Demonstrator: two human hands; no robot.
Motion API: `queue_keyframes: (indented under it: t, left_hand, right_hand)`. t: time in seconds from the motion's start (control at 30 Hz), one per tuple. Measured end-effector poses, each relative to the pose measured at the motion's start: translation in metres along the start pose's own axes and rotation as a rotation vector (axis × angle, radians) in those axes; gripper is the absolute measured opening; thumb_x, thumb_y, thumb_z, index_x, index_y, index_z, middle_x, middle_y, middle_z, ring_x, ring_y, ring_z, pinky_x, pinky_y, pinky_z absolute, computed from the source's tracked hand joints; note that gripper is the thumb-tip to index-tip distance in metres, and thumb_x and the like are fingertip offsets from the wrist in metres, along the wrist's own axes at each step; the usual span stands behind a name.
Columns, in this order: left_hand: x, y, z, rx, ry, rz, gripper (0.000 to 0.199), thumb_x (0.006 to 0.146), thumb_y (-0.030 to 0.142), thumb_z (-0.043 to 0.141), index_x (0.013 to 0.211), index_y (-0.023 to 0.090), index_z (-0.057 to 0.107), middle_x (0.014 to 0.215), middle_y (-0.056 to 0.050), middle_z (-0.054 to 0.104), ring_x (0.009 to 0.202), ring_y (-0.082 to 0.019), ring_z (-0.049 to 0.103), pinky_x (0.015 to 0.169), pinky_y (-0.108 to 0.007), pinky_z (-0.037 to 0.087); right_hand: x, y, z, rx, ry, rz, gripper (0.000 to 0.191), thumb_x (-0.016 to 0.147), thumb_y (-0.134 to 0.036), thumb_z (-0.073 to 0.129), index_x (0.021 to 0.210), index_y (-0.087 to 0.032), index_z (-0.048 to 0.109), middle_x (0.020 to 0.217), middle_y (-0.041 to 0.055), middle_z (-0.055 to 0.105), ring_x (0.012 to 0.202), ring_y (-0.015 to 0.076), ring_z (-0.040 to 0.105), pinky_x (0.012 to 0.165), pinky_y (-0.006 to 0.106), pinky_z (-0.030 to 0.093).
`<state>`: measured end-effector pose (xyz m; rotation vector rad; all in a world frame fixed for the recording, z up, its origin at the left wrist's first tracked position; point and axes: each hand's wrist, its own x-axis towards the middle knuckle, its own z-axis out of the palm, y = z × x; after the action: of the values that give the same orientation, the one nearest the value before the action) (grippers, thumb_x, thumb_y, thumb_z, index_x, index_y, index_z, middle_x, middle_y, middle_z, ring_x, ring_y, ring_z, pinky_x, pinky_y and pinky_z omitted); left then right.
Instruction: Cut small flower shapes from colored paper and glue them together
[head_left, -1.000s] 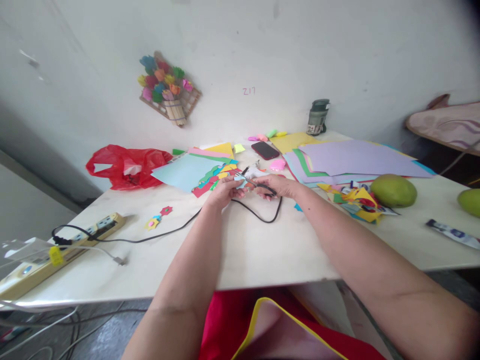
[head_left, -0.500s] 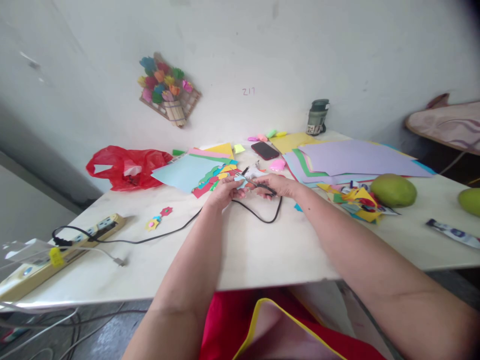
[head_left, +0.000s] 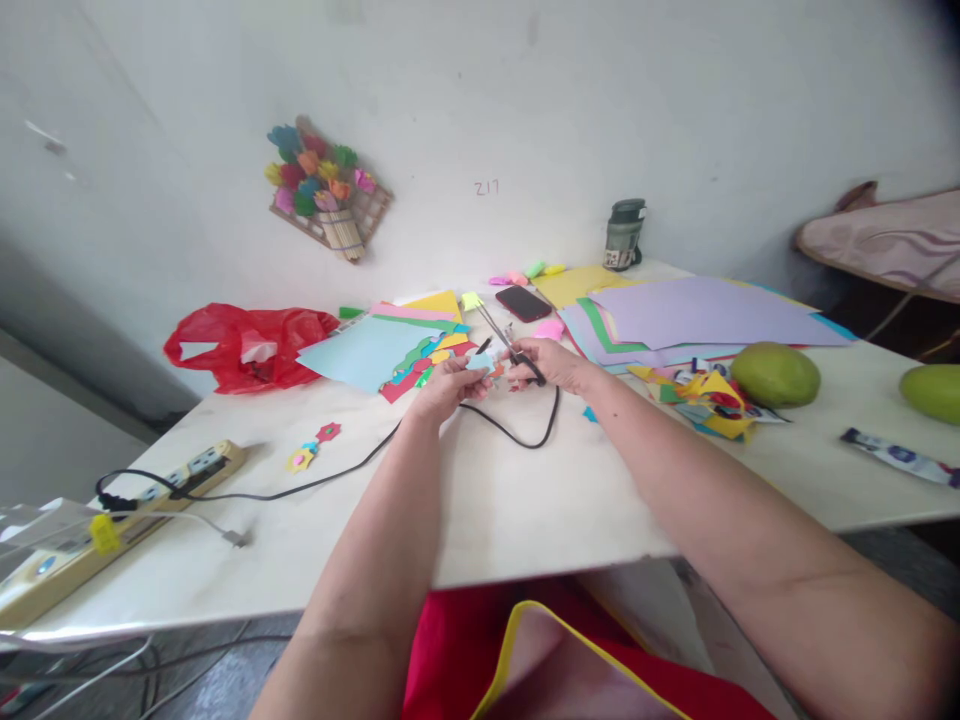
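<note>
My left hand point(head_left: 448, 388) pinches a small light blue paper piece point(head_left: 481, 361) over the middle of the white table. Just right of it, my right hand point(head_left: 546, 364) is closed round the black handles of a pair of scissors point(head_left: 501, 332). The scissor blades point up and to the left, past the blue piece, and look slightly parted. Wavy-edged coloured strips point(head_left: 415, 370) lie behind my left hand. Small paper flowers point(head_left: 301, 458) rest on the table to the left. Cut paper scraps point(head_left: 712, 400) are heaped to the right of my right hand.
A black cable point(head_left: 510, 437) loops below my hands to a power strip point(head_left: 187, 475). Behind lie a phone point(head_left: 523, 303) and large paper sheets point(head_left: 697, 312). A red plastic bag point(head_left: 247, 350) is at the left; green fruits point(head_left: 776, 375) and a tube point(head_left: 900, 458) are at the right.
The scissors have turned, so their blades now point more steeply upward, away from the blue piece. My hands stay close together. The whole view has shifted slightly.
</note>
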<state>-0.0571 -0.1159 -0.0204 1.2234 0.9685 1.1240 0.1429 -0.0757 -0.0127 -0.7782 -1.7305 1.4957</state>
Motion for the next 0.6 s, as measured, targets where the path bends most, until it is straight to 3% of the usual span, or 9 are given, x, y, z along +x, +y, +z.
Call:
queue_keyframes:
  t: [0.17, 0.37, 0.6]
  left_hand:
    - [-0.0025, 0.0042, 0.005, 0.039, -0.038, -0.036, 0.025, 0.064, 0.025, 0.076, 0.075, 0.012, 0.059, 0.06, -0.002, 0.065, 0.044, -0.008, 0.057, 0.048, -0.019, 0.045]
    - [-0.003, 0.0053, 0.0071, 0.061, -0.082, -0.029, 0.03, 0.067, 0.025, 0.077, 0.084, 0.012, 0.055, 0.064, -0.002, 0.067, 0.047, -0.01, 0.06, 0.05, -0.02, 0.049]
    - [-0.0044, 0.0076, 0.0094, 0.086, -0.087, -0.069, 0.029, 0.067, 0.026, 0.077, 0.079, 0.011, 0.055, 0.064, -0.006, 0.068, 0.049, -0.012, 0.063, 0.05, -0.02, 0.051]
  right_hand:
    - [0.0022, 0.0004, 0.0009, 0.067, 0.095, -0.062, 0.036, 0.056, -0.017, 0.076, 0.088, -0.016, 0.059, 0.065, -0.0024, 0.064, 0.052, 0.0093, 0.058, 0.046, 0.019, 0.045]
    - [0.0025, -0.0021, 0.0039, 0.089, 0.089, -0.081, 0.031, 0.059, -0.014, 0.071, 0.086, -0.016, 0.058, 0.067, -0.0011, 0.065, 0.053, 0.0089, 0.059, 0.047, 0.018, 0.044]
    - [-0.0007, -0.0074, 0.0081, 0.12, 0.087, -0.064, 0.033, 0.057, -0.014, 0.072, 0.086, -0.015, 0.057, 0.068, -0.0028, 0.062, 0.054, 0.0084, 0.058, 0.051, 0.02, 0.047]
